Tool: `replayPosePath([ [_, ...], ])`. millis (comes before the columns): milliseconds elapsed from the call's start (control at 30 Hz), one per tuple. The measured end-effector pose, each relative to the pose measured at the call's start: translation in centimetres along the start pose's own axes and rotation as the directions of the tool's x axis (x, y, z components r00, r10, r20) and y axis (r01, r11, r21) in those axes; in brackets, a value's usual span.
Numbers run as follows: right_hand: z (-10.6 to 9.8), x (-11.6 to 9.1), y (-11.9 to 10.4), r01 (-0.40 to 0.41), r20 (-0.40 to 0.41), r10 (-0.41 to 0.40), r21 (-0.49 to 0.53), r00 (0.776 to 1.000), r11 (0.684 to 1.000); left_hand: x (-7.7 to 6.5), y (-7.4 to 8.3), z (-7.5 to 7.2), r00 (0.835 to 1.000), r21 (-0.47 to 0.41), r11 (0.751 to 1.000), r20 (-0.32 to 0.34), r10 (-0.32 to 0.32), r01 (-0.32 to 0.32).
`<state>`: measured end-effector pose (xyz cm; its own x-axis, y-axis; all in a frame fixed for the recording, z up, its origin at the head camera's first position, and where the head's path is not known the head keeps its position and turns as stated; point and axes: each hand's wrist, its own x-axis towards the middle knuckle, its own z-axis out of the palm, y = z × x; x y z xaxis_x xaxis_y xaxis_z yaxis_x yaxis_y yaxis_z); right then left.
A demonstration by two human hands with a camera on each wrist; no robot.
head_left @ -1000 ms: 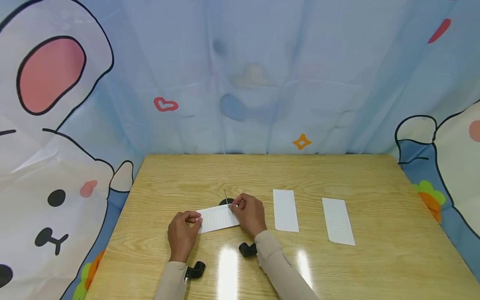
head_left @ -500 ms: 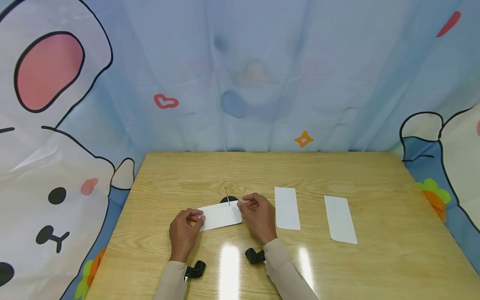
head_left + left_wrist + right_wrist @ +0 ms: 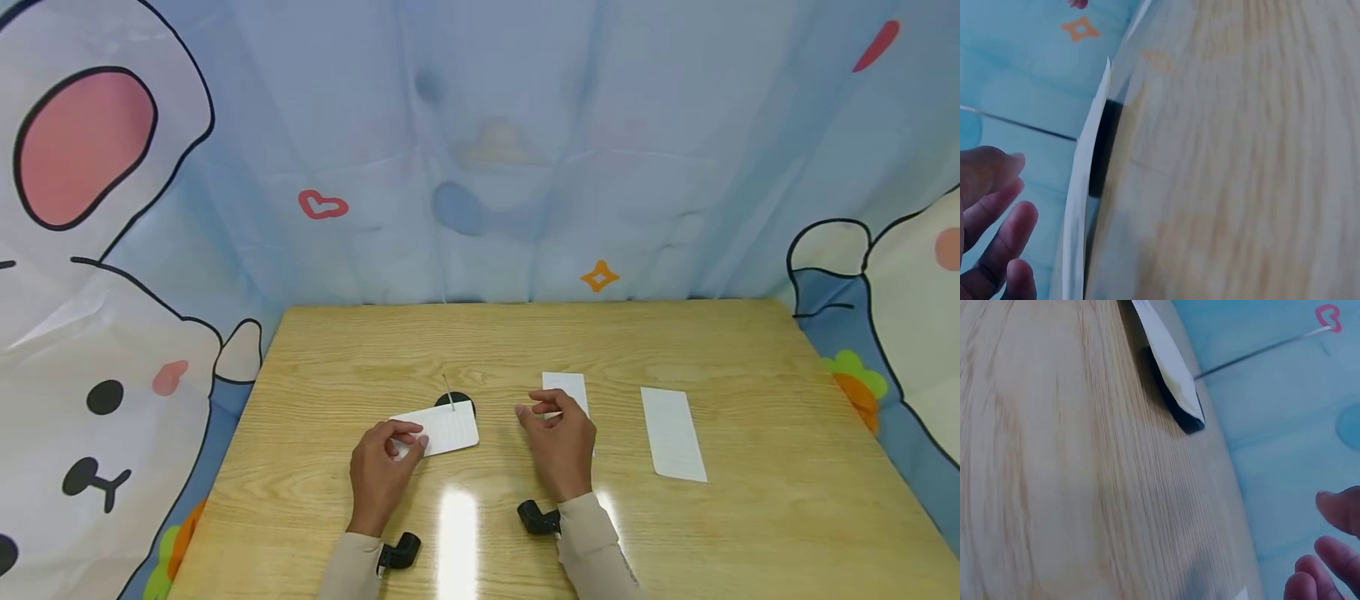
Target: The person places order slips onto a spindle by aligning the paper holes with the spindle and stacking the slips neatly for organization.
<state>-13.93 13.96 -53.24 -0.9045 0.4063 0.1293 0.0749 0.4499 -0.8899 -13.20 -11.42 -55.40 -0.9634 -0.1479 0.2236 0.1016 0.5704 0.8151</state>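
A white slip of lined paper lies pierced on the thin upright spike of a bill spike with a round black base. My left hand hovers over the slip's left end, thumb and fingers loosely bent and apart from the paper in the left wrist view. To the right of the spike, my right hand hangs loosely curled with nothing between its fingers. It partly covers a second paper slip. In the right wrist view the metal spike stands out through the slip.
A third lined slip lies flat farther right on the wooden table. Behind the table hangs a blue cartoon-print curtain. A black wrist camera sits on the left wrist, another on the right.
My right hand has let go of the pierced slip and moved right, over the middle slip. My left hand has released the slip's left end and shifted slightly right.
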Motion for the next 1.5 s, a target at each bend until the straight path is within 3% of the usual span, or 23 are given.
replayPosePath([
  [167, -1.4, -0.2, 0.9, -0.035, -0.058, 0.031, -0.08, 0.998, 0.996, -0.3, 1.0, 0.6, 0.998, -0.077, 0.996, 0.026, 0.055, -0.053],
  [400, -2.6, -0.7, 1.8, -0.116, -0.048, 0.11, -0.151, 0.993, 0.982, -0.7, 2.1, 1.7, 0.993, -0.156, 0.982, 0.034, 0.113, -0.107],
  [633, -3.5, -1.3, 2.4, -0.176, -0.083, 0.162, -0.201, 0.983, 0.964, -1.1, 3.0, 2.8, 0.991, -0.181, 0.978, 0.063, 0.115, -0.102],
  [1100, -4.7, -1.8, 3.7, -0.221, -0.1, 0.201, -0.267, 0.974, 0.938, -1.6, 4.3, 5.0, 0.976, -0.227, 0.961, 0.11, 0.186, -0.158],
  [1500, -5.3, -1.6, 4.2, -0.194, -0.09, 0.176, -0.283, 0.98, 0.939, -1.8, 5.1, 5.9, 0.973, -0.204, 0.968, 0.153, 0.176, -0.143],
])
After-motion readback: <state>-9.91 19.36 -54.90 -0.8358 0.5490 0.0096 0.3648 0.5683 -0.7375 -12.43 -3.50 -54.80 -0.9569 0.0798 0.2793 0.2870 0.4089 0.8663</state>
